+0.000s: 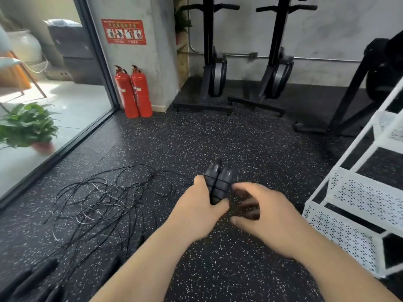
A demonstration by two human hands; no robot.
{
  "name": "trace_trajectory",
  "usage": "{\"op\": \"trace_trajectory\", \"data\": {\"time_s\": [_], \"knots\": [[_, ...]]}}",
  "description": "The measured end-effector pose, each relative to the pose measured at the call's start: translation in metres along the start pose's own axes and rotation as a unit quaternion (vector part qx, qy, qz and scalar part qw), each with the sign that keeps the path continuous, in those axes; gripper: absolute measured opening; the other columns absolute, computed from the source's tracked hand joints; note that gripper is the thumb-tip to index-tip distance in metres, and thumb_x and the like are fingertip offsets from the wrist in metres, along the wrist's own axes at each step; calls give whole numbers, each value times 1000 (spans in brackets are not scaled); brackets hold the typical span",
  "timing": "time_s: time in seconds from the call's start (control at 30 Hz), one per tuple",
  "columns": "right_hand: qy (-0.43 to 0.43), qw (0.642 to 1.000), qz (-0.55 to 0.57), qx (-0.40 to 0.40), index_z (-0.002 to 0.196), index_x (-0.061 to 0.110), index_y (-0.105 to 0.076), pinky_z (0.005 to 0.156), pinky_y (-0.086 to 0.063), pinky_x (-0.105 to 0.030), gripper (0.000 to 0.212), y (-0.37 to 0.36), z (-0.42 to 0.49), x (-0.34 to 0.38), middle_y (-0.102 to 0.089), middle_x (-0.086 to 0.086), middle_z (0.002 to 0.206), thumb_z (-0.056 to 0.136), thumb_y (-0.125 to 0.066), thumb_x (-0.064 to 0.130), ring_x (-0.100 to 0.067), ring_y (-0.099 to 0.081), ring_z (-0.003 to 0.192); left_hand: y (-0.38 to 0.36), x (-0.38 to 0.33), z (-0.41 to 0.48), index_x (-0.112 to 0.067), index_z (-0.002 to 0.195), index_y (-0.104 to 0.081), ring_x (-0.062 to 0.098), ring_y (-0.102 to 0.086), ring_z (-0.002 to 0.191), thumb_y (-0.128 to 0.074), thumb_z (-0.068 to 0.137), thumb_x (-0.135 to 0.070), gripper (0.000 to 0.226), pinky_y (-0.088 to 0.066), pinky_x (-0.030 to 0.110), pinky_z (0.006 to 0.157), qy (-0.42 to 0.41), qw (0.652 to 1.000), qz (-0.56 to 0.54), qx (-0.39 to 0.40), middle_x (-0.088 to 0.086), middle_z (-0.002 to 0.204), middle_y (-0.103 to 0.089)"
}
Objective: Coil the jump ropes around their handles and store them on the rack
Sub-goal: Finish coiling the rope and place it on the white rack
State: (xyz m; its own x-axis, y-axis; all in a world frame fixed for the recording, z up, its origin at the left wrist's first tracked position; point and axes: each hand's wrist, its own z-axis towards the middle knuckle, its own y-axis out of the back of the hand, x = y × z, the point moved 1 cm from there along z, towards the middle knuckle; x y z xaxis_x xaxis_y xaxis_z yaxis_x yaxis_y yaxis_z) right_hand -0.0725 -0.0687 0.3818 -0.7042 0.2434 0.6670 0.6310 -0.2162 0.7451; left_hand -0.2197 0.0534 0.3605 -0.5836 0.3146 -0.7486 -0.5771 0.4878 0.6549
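Left hand (199,202) grips both handles (218,185) side by side, long axis pointing away and up. Right hand (259,211), blurred, half-curled just right; grip unclear. Loose rope (98,199) lies left on floor; rack (353,192) right.

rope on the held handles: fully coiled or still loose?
Partly coiled: a few turns cross the handles in the left hand; much rope lies loose.
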Motion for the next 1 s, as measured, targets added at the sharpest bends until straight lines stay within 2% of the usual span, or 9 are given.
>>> {"op": "trace_trajectory", "data": {"time_s": [0.17,0.27,0.37,0.5,0.6,0.73,0.87,0.93,1.0], "knots": [[92,961,-258,31,166,50,-2,130,-13,-32,117,2,20,-3,4,28,171,87,-85,25,-3,6,161,17,7,-6,-36,102,-47,0,-60,86,-77,86,-49,36,-50,25,74,-78,977,100,171,-17,99,-63],[127,945,-292,79,160,44,-30,125,-27,-28,97,-16,30,-4,-34,18,159,83,-75,6,-13,-28,153,11,4,-13,-35,100,-49,4,-60,89,-76,86,-48,33,-49,27,75,-87,965,113,222,-15,100,-62],[78,956,-273,79,133,39,-48,87,-52,-37,58,-23,32,-1,-52,13,120,87,-63,7,-18,-61,104,12,7,-13,-36,98,-47,7,-62,88,-72,83,-49,33,-52,31,77,-64,966,136,209,-14,98,-62],[37,955,-290,48,120,32,-45,78,-54,-41,42,-31,30,7,-51,8,111,88,-64,11,-23,-63,94,-3,4,-16,-29,107,-39,19,-61,97,-68,86,-49,41,-51,38,83,-80,956,269,88,-9,109,-58],[26,960,-277,18,123,34,-46,80,-53,-40,48,-32,29,6,-53,9,112,86,-64,9,-23,-64,98,-15,-1,-17,-28,119,-42,22,-61,108,-69,89,-49,46,-48,39,85,-100,950,297,-16,-6,118,-59],[38,979,-196,37,145,46,-45,89,-53,-33,71,-17,31,-3,-61,17,123,87,-67,10,-12,-64,106,-12,-6,-15,-31,115,-42,22,-64,93,-63,89,-48,37,-48,37,74,-100,955,279,-26,-8,105,-61],[54,996,-71,-9,125,49,-61,63,-49,-14,30,18,33,-17,-70,19,87,101,-69,32,3,-65,76,18,-6,-7,-34,99,-47,10,-62,71,-70,87,-42,27,-51,30,62,-51,982,173,-50,-11,84,-62],[67,995,-51,-57,108,45,-67,53,-44,-18,10,37,34,-26,-68,15,73,103,-58,47,-2,-60,59,39,-2,-1,-30,94,-54,9,-59,62,-74,85,-32,21,-46,27,56,-24,994,62,-82,-9,78,-64],[73,992,-31,-101,104,45,-71,55,-46,-31,19,50,33,-33,-66,7,65,105,-53,51,-9,-54,52,56,5,8,-23,89,-58,16,-52,58,-75,84,-24,17,-45,32,56,1,987,-46,-153,-4,72,-61]]}}
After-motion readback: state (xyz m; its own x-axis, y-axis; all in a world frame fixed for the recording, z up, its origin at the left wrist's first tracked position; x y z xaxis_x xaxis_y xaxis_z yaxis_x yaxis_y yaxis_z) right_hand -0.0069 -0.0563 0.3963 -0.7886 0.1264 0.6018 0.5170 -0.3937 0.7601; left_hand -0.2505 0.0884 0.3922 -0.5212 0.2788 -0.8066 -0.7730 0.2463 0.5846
